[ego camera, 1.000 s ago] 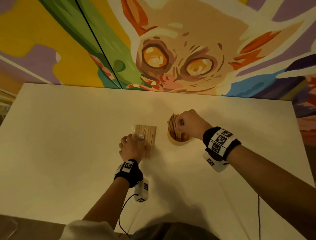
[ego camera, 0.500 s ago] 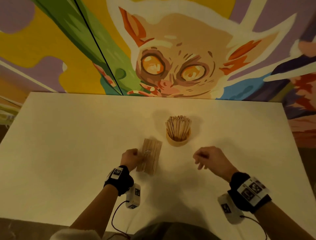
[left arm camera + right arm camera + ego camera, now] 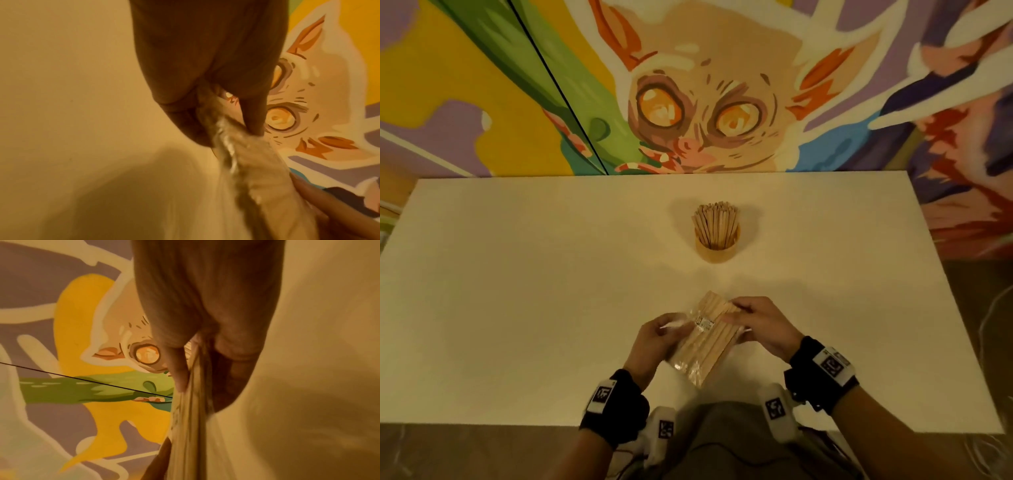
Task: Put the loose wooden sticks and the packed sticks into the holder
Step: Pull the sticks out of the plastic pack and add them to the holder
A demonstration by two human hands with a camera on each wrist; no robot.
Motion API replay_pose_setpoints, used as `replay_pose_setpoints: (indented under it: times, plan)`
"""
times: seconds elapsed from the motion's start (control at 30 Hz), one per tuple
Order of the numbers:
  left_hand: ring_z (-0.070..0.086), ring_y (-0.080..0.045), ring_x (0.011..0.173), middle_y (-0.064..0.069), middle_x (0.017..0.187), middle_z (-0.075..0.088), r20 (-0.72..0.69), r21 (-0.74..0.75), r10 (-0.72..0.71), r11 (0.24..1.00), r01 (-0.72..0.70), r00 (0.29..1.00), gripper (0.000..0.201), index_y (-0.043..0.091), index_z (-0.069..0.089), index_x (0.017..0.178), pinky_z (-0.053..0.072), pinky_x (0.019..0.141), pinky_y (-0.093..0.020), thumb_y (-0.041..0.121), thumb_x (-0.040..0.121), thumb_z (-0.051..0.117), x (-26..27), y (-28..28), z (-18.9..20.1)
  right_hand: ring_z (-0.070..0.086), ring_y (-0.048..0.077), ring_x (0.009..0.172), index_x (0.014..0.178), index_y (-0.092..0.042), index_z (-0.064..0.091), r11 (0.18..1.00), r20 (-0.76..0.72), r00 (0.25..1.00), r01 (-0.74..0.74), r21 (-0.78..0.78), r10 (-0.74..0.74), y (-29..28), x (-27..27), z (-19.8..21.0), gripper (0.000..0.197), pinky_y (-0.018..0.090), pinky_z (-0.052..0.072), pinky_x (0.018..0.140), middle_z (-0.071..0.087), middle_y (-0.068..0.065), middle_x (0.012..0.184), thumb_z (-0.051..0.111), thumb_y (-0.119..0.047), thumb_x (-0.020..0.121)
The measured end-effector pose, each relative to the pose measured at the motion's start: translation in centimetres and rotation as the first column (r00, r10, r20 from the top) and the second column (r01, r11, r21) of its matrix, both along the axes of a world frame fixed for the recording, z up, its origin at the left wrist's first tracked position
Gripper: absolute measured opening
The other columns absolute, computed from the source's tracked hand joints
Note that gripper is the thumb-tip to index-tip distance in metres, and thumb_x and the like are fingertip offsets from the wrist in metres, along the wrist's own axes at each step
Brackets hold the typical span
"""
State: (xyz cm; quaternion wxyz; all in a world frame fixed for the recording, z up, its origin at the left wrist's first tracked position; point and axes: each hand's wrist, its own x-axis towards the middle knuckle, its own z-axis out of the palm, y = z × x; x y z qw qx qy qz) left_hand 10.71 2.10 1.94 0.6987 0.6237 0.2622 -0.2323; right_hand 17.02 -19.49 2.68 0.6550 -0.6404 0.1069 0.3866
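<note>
Both hands hold the pack of sticks (image 3: 705, 337) just above the table (image 3: 517, 291). The left hand (image 3: 654, 342) pinches the clear wrap at its side, and the right hand (image 3: 760, 327) grips the sticks at the other side. The holder (image 3: 717, 251) stands out past the fingers, already full of loose sticks (image 3: 715, 222). To open the pack well, I think the hands should pull the wrap apart slowly, so no sticks spill.

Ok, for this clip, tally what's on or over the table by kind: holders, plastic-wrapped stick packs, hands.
Holders: 1, the round wooden holder, full of upright loose sticks.
Plastic-wrapped stick packs: 1, the pack, held over the table.
Hands: 2, left hand and right hand, both gripping the pack.
Total: 4.
</note>
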Motion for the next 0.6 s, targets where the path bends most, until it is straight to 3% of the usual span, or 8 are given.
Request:
replay_pose_setpoints:
  times: [0.1,0.17,0.27,0.37,0.43,0.5,0.6]
  plan:
    - [0.070,-0.020,0.085,-0.011,0.103,0.073,-0.006,-0.087,0.127,0.988,-0.127,0.992,0.034,0.010,0.069,0.111,0.056,0.068,-0.031,0.024,0.081,0.076,0.1,-0.4,0.0,0.072,0.029,0.082,0.106,0.002,0.069,0.975,0.060,0.973,0.220,0.030,-0.221,-0.1,-0.2,0.5,0.017,0.041,0.062,0.070,0.072,0.018,0.093,0.065,-0.004,0.091]
    - [0.071,-0.016,0.085,-0.006,0.103,0.074,0.007,-0.110,0.167,0.980,-0.165,0.986,0.029,0.012,0.067,0.112,0.055,0.063,-0.027,0.021,0.085,0.070,0.4,-0.9,0.4,0.074,0.030,0.083,0.108,0.002,0.067,0.959,0.071,0.957,0.277,0.054,-0.280,0.1,-0.6,1.0,0.018,0.042,0.062,0.069,0.073,0.021,0.099,0.064,-0.005,0.092]
    - [0.070,-0.023,0.092,-0.013,0.112,0.072,0.026,-0.100,0.307,0.948,-0.303,0.951,0.027,0.006,0.060,0.119,0.059,0.068,-0.032,0.016,0.094,0.060,1.5,-1.3,0.2,0.072,0.028,0.090,0.113,-0.003,0.065,0.974,0.035,0.978,0.199,0.111,-0.203,0.9,-1.2,2.0,0.020,0.041,0.062,0.067,0.073,0.017,0.107,0.062,-0.008,0.093]
    - [0.069,-0.021,0.087,-0.017,0.110,0.070,0.077,-0.033,0.378,0.926,-0.377,0.923,0.026,0.003,0.059,0.117,0.057,0.071,-0.034,0.022,0.099,0.052,2.8,-1.3,0.5,0.067,0.032,0.097,0.120,-0.005,0.064,0.939,-0.123,0.979,0.194,0.286,-0.164,1.1,-1.2,2.5,0.034,0.043,0.057,0.076,0.070,0.018,0.110,0.048,-0.027,0.100]
    - [0.068,-0.011,0.077,-0.009,0.099,0.070,0.173,0.038,0.340,0.936,-0.351,0.924,0.025,0.006,0.059,0.111,0.055,0.063,-0.028,0.026,0.102,0.046,3.4,-1.7,1.1,0.062,0.036,0.101,0.122,-0.002,0.062,0.896,-0.294,0.935,0.297,0.332,-0.201,1.0,-0.7,2.4,0.046,0.047,0.050,0.089,0.068,0.020,0.109,0.038,-0.036,0.101]
    - [0.066,-0.004,0.072,-0.003,0.092,0.069,0.282,0.142,0.249,0.944,-0.297,0.926,0.025,0.009,0.059,0.108,0.053,0.058,-0.021,0.029,0.103,0.044,3.9,-2.6,1.8,0.066,0.033,0.103,0.125,-0.001,0.060,0.878,-0.360,0.909,0.336,0.341,-0.209,1.2,-0.4,2.2,0.045,0.045,0.050,0.094,0.070,0.017,0.113,0.039,-0.031,0.100]
    - [0.067,-0.011,0.078,-0.001,0.090,0.069,0.391,0.296,0.105,0.926,-0.233,0.914,0.021,0.017,0.058,0.107,0.056,0.065,-0.027,0.033,0.101,0.046,4.4,-4.2,2.6,0.071,0.027,0.103,0.122,-0.013,0.069,0.860,-0.302,0.948,0.232,0.454,-0.097,1.9,-0.9,1.8,0.051,0.047,0.053,0.090,0.071,0.011,0.119,0.068,-0.044,0.081]
